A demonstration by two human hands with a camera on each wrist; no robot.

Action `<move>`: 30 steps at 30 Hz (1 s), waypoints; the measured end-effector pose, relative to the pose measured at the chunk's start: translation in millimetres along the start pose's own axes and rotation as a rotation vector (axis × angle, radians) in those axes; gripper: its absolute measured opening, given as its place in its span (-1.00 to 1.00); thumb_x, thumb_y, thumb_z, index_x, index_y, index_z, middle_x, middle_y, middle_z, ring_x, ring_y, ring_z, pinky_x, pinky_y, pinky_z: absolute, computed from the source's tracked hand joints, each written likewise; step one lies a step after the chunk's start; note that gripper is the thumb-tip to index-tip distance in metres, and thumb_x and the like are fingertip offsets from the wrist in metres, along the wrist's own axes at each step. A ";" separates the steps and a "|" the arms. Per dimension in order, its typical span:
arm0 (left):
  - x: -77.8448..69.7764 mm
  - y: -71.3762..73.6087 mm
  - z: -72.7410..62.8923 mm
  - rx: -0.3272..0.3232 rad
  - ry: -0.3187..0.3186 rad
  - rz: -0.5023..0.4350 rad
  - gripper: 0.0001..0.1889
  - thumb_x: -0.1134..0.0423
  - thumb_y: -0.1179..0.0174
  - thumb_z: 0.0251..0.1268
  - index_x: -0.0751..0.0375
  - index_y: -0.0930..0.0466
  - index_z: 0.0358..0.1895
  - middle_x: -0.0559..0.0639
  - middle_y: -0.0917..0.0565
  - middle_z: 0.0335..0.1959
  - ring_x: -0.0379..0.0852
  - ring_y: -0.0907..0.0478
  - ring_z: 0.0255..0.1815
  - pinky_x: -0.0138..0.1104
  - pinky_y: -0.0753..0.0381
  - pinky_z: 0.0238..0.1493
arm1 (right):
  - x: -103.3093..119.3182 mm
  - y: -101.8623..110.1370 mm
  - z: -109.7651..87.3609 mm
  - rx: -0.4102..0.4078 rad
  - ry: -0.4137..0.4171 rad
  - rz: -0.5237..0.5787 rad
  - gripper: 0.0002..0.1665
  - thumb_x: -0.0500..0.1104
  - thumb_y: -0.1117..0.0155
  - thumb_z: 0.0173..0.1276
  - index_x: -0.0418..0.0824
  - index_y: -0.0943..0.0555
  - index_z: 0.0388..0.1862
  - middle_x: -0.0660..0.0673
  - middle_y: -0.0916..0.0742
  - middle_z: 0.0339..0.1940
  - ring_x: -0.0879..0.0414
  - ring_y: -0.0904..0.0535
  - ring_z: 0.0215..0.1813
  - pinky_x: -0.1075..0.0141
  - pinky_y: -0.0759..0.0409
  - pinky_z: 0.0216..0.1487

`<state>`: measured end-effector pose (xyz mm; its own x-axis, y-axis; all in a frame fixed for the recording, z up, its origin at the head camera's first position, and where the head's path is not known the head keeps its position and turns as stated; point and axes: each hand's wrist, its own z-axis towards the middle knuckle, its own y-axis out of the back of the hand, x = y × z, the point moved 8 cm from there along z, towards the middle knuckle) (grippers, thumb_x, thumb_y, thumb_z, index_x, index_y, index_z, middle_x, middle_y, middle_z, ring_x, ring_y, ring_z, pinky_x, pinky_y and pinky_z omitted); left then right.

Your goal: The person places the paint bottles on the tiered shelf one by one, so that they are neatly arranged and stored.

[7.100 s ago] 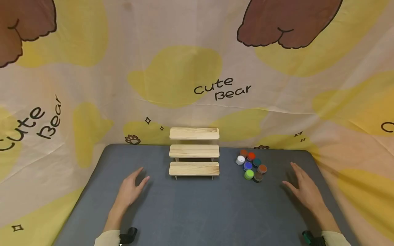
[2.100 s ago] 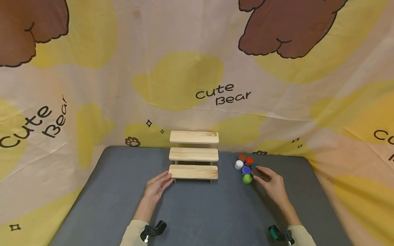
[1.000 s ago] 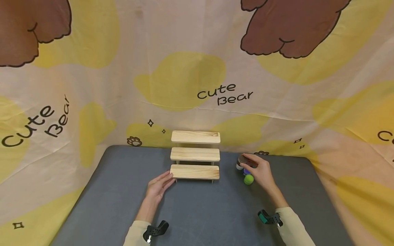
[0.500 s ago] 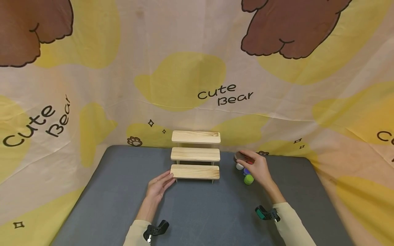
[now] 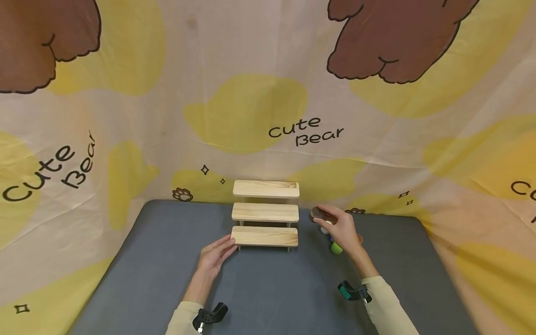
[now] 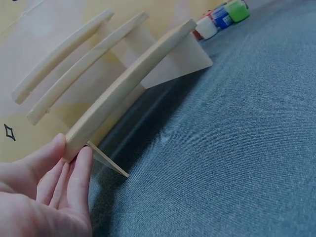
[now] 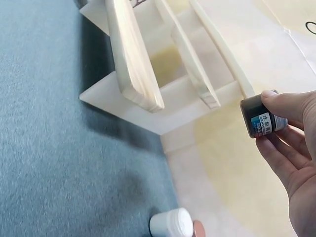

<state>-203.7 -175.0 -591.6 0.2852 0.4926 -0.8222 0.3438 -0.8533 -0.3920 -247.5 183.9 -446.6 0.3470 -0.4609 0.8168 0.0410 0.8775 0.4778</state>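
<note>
A three-tier wooden shelf stand [image 5: 264, 236] stands at the back of the table. My left hand [image 5: 212, 258] pinches the left end of its lowest board, thumb above and fingers beneath, as the left wrist view shows. My right hand [image 5: 341, 231] holds a small dark paint jar [image 7: 257, 116] between thumb and fingers, tilted on its side. That jar is in the air to the right of the stand, apart from it. Beneath the right hand stand a white jar [image 7: 172, 223] and a green jar [image 5: 337, 248]. The hand hides much of the jar group in the head view.
A blue jar [image 6: 221, 18] stands between white and green ones in the left wrist view. An orange-brown lid [image 5: 359, 238] shows beside the right hand. The grey tabletop [image 5: 268, 288] meets a printed cloth backdrop [image 5: 247, 116] just behind the stand.
My right hand has picked up the dark jar from the group and carried it left toward the stand. The left hand came in from the left earlier and stays on the lowest board.
</note>
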 end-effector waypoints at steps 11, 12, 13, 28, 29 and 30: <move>2.9 -2.9 -0.9 0.001 -0.012 0.000 -0.49 0.60 -0.26 0.20 0.67 -0.37 0.23 0.45 -0.53 0.15 -0.06 -0.71 -0.19 -0.20 -0.73 0.06 | 5.5 -13.1 8.0 0.021 0.016 0.007 -0.47 -0.24 -0.44 0.24 -0.34 -0.59 0.20 -0.28 -0.66 0.13 -0.15 -0.62 0.10 0.20 -0.74 0.06; 2.8 -3.3 -0.6 0.006 -0.018 -0.001 -0.48 0.60 -0.26 0.20 0.68 -0.36 0.23 0.47 -0.51 0.16 -0.06 -0.71 -0.19 -0.19 -0.72 0.06 | 6.4 -14.8 8.7 0.025 0.018 0.020 -0.47 -0.25 -0.44 0.24 -0.35 -0.58 0.20 -0.29 -0.65 0.13 -0.17 -0.61 0.11 0.19 -0.73 0.07; 3.0 -3.4 -0.2 0.007 -0.018 -0.002 -0.48 0.60 -0.25 0.20 0.68 -0.36 0.24 0.49 -0.48 0.19 -0.06 -0.71 -0.18 -0.19 -0.72 0.07 | 6.9 -16.6 9.4 0.030 0.018 0.028 -0.46 -0.25 -0.43 0.25 -0.36 -0.58 0.20 -0.30 -0.65 0.14 -0.17 -0.61 0.11 0.19 -0.73 0.08; 5.8 -0.5 2.0 -0.020 -0.016 -0.004 -0.48 0.58 -0.27 0.19 0.63 -0.39 0.24 0.47 -0.47 0.21 -0.06 -0.71 -0.16 -0.21 -0.73 0.06 | 24.9 -36.6 24.9 0.065 0.062 0.051 -0.46 -0.21 -0.46 0.23 -0.33 -0.60 0.19 -0.26 -0.66 0.14 -0.12 -0.63 0.09 0.19 -0.72 0.09; 5.7 -0.2 2.1 -0.024 -0.018 -0.005 -0.48 0.58 -0.28 0.19 0.63 -0.39 0.24 0.47 -0.47 0.20 -0.06 -0.71 -0.17 -0.21 -0.73 0.05 | 27.4 -37.0 27.0 0.067 0.067 0.054 -0.46 -0.22 -0.46 0.23 -0.32 -0.60 0.19 -0.26 -0.66 0.14 -0.13 -0.63 0.09 0.19 -0.72 0.09; 5.8 0.0 2.2 -0.027 -0.018 -0.006 -0.48 0.58 -0.28 0.19 0.63 -0.40 0.24 0.46 -0.48 0.20 -0.06 -0.71 -0.17 -0.21 -0.73 0.05 | 29.6 -37.3 29.1 0.066 0.068 0.057 -0.47 -0.22 -0.46 0.23 -0.31 -0.61 0.19 -0.26 -0.66 0.14 -0.12 -0.64 0.09 0.20 -0.72 0.09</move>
<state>-204.0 -172.6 -597.2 0.2674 0.4941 -0.8272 0.3696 -0.8454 -0.3855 -266.1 133.7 -430.8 0.4097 -0.3985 0.8206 -0.0417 0.8904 0.4532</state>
